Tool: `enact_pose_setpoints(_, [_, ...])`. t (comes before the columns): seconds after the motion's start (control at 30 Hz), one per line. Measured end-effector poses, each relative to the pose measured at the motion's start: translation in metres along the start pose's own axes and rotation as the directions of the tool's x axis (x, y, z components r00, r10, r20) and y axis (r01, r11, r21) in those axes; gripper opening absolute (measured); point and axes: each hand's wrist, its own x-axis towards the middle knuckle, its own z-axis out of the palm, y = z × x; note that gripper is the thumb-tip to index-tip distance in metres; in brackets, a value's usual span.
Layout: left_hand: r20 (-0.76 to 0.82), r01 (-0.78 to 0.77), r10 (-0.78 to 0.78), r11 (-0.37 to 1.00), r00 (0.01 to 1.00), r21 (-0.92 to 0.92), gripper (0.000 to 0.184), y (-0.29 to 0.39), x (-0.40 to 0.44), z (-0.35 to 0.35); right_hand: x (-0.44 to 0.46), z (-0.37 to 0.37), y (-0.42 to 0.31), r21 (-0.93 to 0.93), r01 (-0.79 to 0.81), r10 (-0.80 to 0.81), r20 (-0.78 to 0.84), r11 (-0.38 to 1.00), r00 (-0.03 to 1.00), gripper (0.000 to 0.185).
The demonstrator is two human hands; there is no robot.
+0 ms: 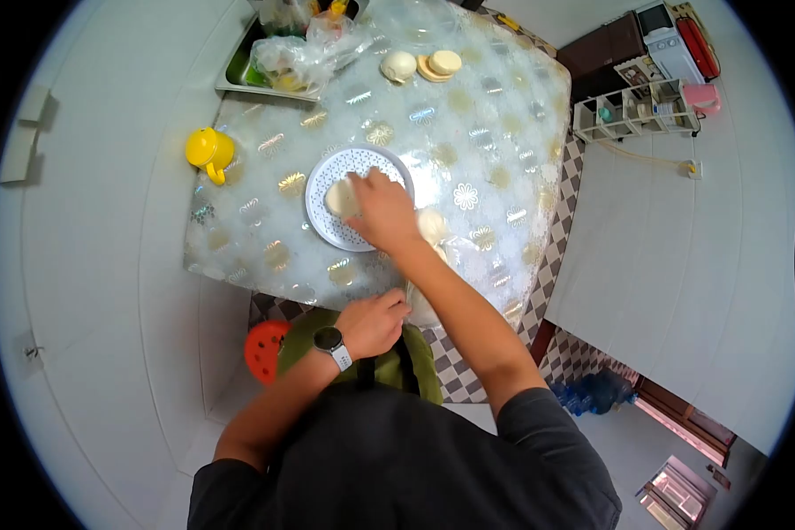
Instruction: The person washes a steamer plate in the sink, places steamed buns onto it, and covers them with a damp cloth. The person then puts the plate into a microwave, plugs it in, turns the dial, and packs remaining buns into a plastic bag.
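A white plate with small dark specks (321,221) lies on the table, and on it is a pale round bun (337,200). My right hand (384,210) reaches over the plate with its fingers closed around the bun's right side. Under and beside my right forearm is a clear plastic bag (424,305) with pale round buns (432,226) in it. My left hand (373,323), with a watch on its wrist, is at the table's front edge. Its fingers pinch the near edge of the bag.
A yellow mug (209,152) stands at the table's left edge. At the back are a metal tray (232,78) holding plastic bags, a white round item (398,66), and a pale disc on a wooden base (444,63). A red stool (266,351) is below left.
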Motion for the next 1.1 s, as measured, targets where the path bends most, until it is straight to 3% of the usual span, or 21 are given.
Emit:
enact_pose_setpoints(0.03, [0.002, 0.011, -0.011, 1.0, 1.0, -0.018, 0.02, 0.001, 0.0, -0.003, -0.014, -0.023, -0.002, 0.173, -0.051, 0.072, -0.117, 0.984, 0.991, 0.035])
enact_pose_setpoints(0.1, [-0.003, -0.002, 0.001, 0.999, 1.0, -0.045, 0.023, 0.002, 0.001, -0.007, -0.055, -0.059, 0.01, 0.217, -0.197, 0.23, -0.138, 0.956, 0.963, 0.027])
enact_pose_setpoints(0.17, [-0.052, -0.04, 0.036, 0.996, 0.998, -0.077, 0.026, 0.003, 0.002, -0.009, -0.099, -0.087, 0.03, 0.156, -0.353, 0.351, 0.038, 0.923, 0.935, 0.024])
enact_pose_setpoints(0.2, [-0.046, -0.048, 0.044, 0.996, 0.998, -0.074, 0.026, 0.004, 0.004, -0.01, -0.117, -0.087, 0.034, 0.156, -0.359, 0.358, 0.032, 0.92, 0.933, 0.024])
enact_pose_setpoints(0.27, [-0.031, -0.043, 0.04, 0.995, 0.999, -0.087, 0.028, 0.008, 0.005, -0.011, -0.144, -0.08, 0.042, 0.052, -0.374, 0.36, 0.172, 0.926, 0.917, 0.029])
enact_pose_setpoints(0.33, [-0.012, -0.046, 0.045, 0.995, 0.999, -0.085, 0.029, 0.012, 0.006, -0.01, -0.147, -0.07, 0.032, -0.031, -0.398, 0.397, 0.174, 0.917, 0.901, 0.036])
enact_pose_setpoints(0.4, [-0.003, -0.04, 0.039, 0.996, 0.999, -0.076, 0.029, 0.015, 0.006, -0.011, -0.142, -0.056, 0.023, -0.189, -0.394, 0.427, 0.19, 0.9, 0.884, 0.058])
enact_pose_setpoints(0.5, [-0.008, -0.02, 0.019, 0.997, 1.0, -0.079, 0.03, 0.018, 0.002, -0.013, -0.138, -0.044, 0.019, -0.289, -0.388, 0.454, 0.216, 0.875, 0.864, 0.062])
enact_pose_setpoints(0.87, [-0.111, -0.017, 0.003, 0.991, 0.994, -0.131, 0.024, 0.019, -0.009, 0.005, -0.152, -0.05, 0.044, -0.246, -0.451, 0.495, 0.159, 0.858, 0.854, 0.062])
enact_pose_setpoints(0.97, [-0.12, -0.004, -0.014, 0.989, 0.993, -0.145, 0.023, 0.017, -0.008, 0.003, -0.155, -0.053, 0.038, -0.118, -0.473, 0.486, 0.128, 0.873, 0.865, 0.063])
enact_pose_setpoints(1.1, [-0.14, -0.024, 0.003, 0.989, 0.99, -0.144, 0.023, 0.011, -0.01, 0.0, -0.152, -0.048, 0.034, 0.029, -0.649, 0.607, 0.321, 0.76, 0.727, 0.066])
